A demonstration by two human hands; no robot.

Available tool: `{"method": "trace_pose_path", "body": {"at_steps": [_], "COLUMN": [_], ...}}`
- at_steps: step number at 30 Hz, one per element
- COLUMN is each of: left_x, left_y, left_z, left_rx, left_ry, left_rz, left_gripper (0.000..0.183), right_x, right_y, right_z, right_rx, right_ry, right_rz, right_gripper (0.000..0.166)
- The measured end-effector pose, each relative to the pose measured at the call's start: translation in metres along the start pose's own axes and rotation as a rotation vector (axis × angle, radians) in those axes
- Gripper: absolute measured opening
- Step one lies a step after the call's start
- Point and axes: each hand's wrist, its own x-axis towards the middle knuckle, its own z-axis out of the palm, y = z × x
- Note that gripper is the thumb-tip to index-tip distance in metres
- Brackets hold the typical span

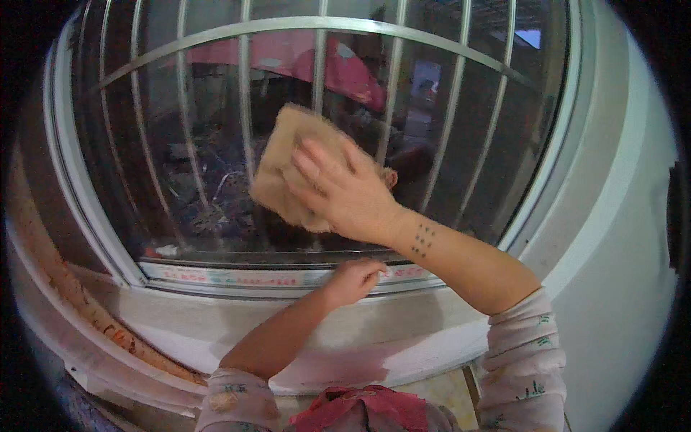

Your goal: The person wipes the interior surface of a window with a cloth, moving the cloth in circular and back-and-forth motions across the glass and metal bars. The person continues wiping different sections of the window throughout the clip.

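Note:
My right hand (345, 200) lies spread over a tan cloth (280, 178), pressing it flat against the window glass (345, 237). The fingers look slightly blurred, and part of the cloth is hidden beneath them. Lower down, my left hand (353, 281) rests at the bottom rail of the window frame (227, 276), its fingers curled and no object visible in them. Printed tape with red writing runs along that rail.
Behind the glass stand metal security bars (245, 108) with a curved crossbar (324, 22). Beyond them a pink spotted cover (345, 75) shows. A pale sill (178, 313) runs below the frame. On the right is a light wall (621, 281); at left, a worn wooden edge (119, 337).

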Motion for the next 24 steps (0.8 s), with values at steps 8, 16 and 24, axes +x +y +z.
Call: {"method": "trace_pose_path", "body": {"at_steps": [8,16,24], "left_x": [-0.036,-0.069,-0.078], "left_y": [-0.01,0.002,-0.015], "left_z": [-0.064,-0.106,-0.108], "left_rx": [0.295,0.368,0.275], "left_ry": [-0.005,-0.02,0.011], "left_rz": [0.125,0.087,0.22], "left_gripper": [0.018,0.021,0.018], "right_x": [0.078,0.134,0.153], "right_y": [0.056,0.169,0.06], "right_z": [-0.033,-0.099,-0.033], "right_rx": [-0.127,-0.613,-0.321], "right_ry": [0.003,0.111,0.116], "right_rz": [-0.063,0.488,0.19], "right_gripper": [0.06,0.062,0.062]}}
